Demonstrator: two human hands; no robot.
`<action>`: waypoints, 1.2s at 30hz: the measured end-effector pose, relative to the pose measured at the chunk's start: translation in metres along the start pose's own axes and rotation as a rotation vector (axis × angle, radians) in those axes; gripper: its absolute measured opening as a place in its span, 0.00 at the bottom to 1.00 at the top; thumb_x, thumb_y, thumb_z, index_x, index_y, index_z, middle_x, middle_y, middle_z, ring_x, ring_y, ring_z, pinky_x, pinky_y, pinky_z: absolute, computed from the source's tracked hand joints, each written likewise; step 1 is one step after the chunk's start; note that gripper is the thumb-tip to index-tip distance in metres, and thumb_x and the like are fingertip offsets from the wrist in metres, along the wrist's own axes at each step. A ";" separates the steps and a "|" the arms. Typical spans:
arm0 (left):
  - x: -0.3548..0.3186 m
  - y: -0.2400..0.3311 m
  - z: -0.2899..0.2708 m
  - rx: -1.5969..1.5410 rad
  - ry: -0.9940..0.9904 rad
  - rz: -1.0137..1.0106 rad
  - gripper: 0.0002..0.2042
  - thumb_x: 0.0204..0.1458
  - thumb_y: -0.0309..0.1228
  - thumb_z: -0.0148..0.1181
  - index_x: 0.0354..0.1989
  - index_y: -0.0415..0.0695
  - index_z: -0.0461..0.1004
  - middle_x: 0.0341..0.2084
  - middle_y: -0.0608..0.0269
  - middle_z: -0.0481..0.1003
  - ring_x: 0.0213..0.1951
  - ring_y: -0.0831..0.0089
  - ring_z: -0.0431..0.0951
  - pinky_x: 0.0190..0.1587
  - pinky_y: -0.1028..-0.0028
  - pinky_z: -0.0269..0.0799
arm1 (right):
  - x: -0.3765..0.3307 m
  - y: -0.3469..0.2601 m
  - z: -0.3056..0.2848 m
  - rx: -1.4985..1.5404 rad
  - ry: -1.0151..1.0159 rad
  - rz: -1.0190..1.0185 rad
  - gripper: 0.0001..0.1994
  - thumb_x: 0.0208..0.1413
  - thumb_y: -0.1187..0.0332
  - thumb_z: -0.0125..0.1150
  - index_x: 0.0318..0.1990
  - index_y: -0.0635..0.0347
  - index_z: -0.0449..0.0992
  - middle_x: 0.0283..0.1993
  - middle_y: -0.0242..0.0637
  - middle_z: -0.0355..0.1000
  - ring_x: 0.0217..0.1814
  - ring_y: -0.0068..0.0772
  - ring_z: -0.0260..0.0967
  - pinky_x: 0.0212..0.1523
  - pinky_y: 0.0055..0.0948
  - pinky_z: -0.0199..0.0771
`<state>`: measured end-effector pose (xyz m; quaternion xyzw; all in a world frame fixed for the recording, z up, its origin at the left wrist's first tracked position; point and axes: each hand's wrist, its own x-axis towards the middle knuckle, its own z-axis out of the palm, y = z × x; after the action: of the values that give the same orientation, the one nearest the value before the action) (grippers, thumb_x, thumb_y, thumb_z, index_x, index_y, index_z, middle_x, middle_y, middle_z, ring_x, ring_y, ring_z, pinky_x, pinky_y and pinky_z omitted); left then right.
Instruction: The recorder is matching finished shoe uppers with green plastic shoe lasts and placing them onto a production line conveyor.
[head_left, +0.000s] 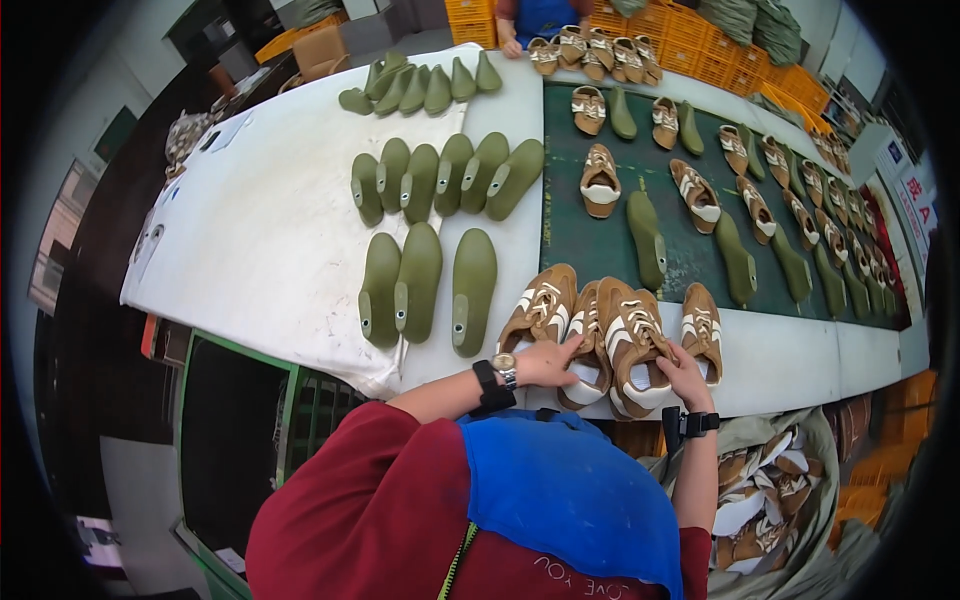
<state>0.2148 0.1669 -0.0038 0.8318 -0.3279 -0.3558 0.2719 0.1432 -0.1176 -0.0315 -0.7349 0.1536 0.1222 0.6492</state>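
Sneakers (540,303) of tan-brown, suede-looking material with white stripes are standing four abreast at the near edge of a long white-topped table (255,265). Their toes are pointing away from us, so their openings are facing our side, probably because that is keeping the collars within easy reach.

Our right hand (685,378) is gripping narrowly, thumb and fingers closing on the collar of the third sneaker from the left (622,320); that rim is likely offering the simplest hold. Our left hand (545,363) is reaching across the heel of the leftmost shoe, its fingers partly spreading at the opening of the second sneaker from the left (588,328). We cannot tell whether it is gripping or only steadying.

Beyond and to the left, olive-green, foot-shaped, smooth plastic-looking lasts (475,290) are lying in loose rows, seemingly grouped to stay apart from the footwear. On a dark green rectangular mat (570,245) to the right, similar shoes and lasts are lying near one another, perhaps so that each shape is matching its mate. Below the table's edge, a grey-green fabric sack (822,530) is holding a jumble of more brown-and-white shoes, its mouth gaping toward us. Across the table, a co-worker's hand (512,48) is resting near another shoe cluster.
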 end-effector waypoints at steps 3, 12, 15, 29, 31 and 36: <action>-0.024 -0.005 -0.028 0.017 0.326 -0.032 0.30 0.48 0.41 0.56 0.56 0.36 0.56 0.33 0.42 0.74 0.36 0.47 0.74 0.42 0.62 0.69 | 0.003 -0.007 -0.005 -0.189 0.066 -0.014 0.21 0.52 0.73 0.55 0.55 0.66 0.65 0.34 0.32 0.71 0.33 0.18 0.66 0.34 0.19 0.67; -0.057 -0.070 -0.027 0.177 0.704 -0.085 0.30 0.42 0.34 0.61 0.54 0.35 0.60 0.49 0.40 0.64 0.50 0.48 0.65 0.53 0.62 0.62 | -0.009 -0.008 -0.072 -0.106 0.378 -0.131 0.15 0.51 0.73 0.56 0.47 0.69 0.71 0.33 0.35 0.73 0.32 0.20 0.68 0.33 0.20 0.68; -0.045 -0.070 -0.018 0.198 0.600 -0.109 0.28 0.44 0.34 0.59 0.54 0.36 0.59 0.46 0.39 0.67 0.47 0.47 0.68 0.50 0.60 0.64 | -0.025 0.003 -0.074 -0.465 0.425 -0.065 0.14 0.46 0.72 0.56 0.43 0.62 0.75 0.28 0.41 0.74 0.29 0.27 0.71 0.32 0.26 0.70; -0.025 0.003 -0.043 0.578 0.318 -0.156 0.24 0.47 0.40 0.57 0.51 0.41 0.65 0.31 0.43 0.75 0.35 0.49 0.75 0.37 0.59 0.70 | -0.046 0.047 -0.069 -0.832 0.584 -0.052 0.12 0.48 0.60 0.51 0.35 0.55 0.77 0.35 0.44 0.72 0.38 0.47 0.69 0.40 0.41 0.70; -0.014 0.018 -0.044 0.585 0.348 -0.044 0.24 0.47 0.39 0.57 0.51 0.41 0.65 0.32 0.44 0.75 0.35 0.49 0.75 0.37 0.60 0.70 | -0.057 0.043 -0.066 -0.684 0.491 -0.035 0.12 0.48 0.62 0.49 0.30 0.57 0.77 0.32 0.45 0.73 0.37 0.47 0.70 0.40 0.42 0.69; 0.000 0.066 -0.033 0.475 0.316 0.209 0.23 0.47 0.36 0.58 0.52 0.41 0.64 0.33 0.47 0.75 0.32 0.52 0.76 0.35 0.61 0.71 | -0.097 0.086 -0.089 -0.384 1.000 -0.263 0.13 0.48 0.61 0.51 0.35 0.56 0.78 0.34 0.46 0.73 0.38 0.49 0.70 0.41 0.41 0.70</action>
<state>0.2168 0.1316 0.0610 0.8788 -0.4395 -0.1056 0.1526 0.0189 -0.2088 -0.0627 -0.8216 0.3252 -0.2983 0.3610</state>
